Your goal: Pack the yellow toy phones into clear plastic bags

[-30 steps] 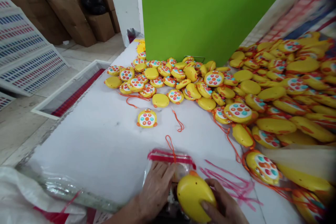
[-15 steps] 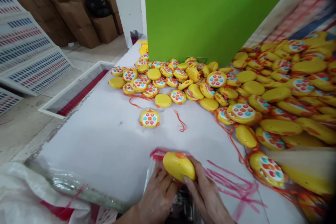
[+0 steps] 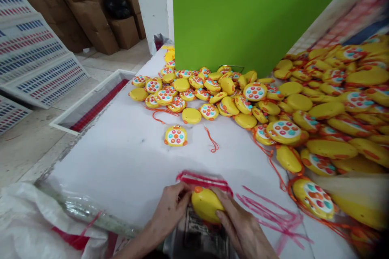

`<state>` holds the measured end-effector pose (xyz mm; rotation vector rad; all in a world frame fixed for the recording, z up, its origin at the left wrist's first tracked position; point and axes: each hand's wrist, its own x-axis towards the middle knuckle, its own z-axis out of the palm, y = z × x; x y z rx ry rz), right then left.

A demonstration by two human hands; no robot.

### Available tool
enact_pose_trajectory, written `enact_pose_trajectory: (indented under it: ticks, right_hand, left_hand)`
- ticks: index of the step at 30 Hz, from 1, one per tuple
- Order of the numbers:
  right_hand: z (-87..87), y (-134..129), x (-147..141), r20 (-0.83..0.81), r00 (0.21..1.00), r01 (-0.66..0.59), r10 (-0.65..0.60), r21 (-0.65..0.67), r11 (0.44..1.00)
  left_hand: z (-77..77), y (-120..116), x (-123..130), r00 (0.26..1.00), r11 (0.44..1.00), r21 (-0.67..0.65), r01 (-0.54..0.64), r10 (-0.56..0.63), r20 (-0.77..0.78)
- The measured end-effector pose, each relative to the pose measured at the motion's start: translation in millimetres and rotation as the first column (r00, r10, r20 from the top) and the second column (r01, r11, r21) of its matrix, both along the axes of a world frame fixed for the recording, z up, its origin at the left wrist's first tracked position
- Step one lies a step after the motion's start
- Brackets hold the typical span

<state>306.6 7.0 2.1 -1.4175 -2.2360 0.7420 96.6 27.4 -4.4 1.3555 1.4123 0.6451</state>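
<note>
White woven sack [image 3: 36, 214] slumps at the lower left, and a strip of clear film [image 3: 85, 210] lies along the edge of the white-covered table [image 3: 100, 162]. Left hand [image 3: 168, 210] comes in next, its fingers together and curled against the left end of the yellow plastic toy [image 3: 206, 205]. Further up the table, a second toy [image 3: 175, 136] lies alone, well clear of both hands. The yellow plastic toy sits between the two hands, on or at the mouth of a clear plastic bag [image 3: 194, 230], just below the bag's red-striped seal [image 3: 203, 180]; whether it is inside, I cannot tell. Its moulded shell looks light, stiff and smooth, so it may slip, and a hold around its rounded edges seems safest. The thin bag looks soft and easily creased. Right hand [image 3: 240, 226] has its fingers close together, pressed along the toy's right side. Farther right lie an orange cord [image 3: 211, 139], loose pink strips [image 3: 270, 218] and a large heap of matching toys [image 3: 328, 117] against a green board [image 3: 243, 12].
</note>
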Motion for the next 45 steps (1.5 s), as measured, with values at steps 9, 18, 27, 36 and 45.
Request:
enact_pose_trajectory:
  ticks: [9, 18, 27, 36, 45]
  right_hand:
    - [6.1, 10.1, -4.0, 0.324, 0.931, -0.172, 0.167, -0.016, 0.985]
    - [5.7, 23.8, -50.1, 0.103, 0.994, -0.04, 0.026, 0.131, 0.991]
    - [1.2, 30.1, -50.0, 0.089, 0.994, 0.044, -0.058, 0.16, 0.986]
    - [-21.2, 14.2, 99.7, 0.223, 0.695, 0.67, -0.684, 0.144, 0.728]
    - [-1.2, -16.3, 132.4, 0.525, 0.694, 0.563, -0.492, 0.031, 0.826]
  left_hand:
    - [-0.9, -4.1, 9.6, 0.966, 0.991, -0.1, -0.087, 0.108, 0.234]
    - [1.3, -4.0, 8.5, 0.955, 0.999, -0.045, 0.027, -0.013, 0.295]
    - [-4.3, -11.6, 15.8, 0.985, 0.975, 0.14, 0.175, -0.171, -0.037]
    - [-7.8, -12.2, 1.1, 0.987, 0.999, -0.041, 0.019, -0.013, 0.161]
    - [-20.1, -11.0, -6.0, 0.924, 0.976, -0.217, -0.002, 0.085, 0.373]
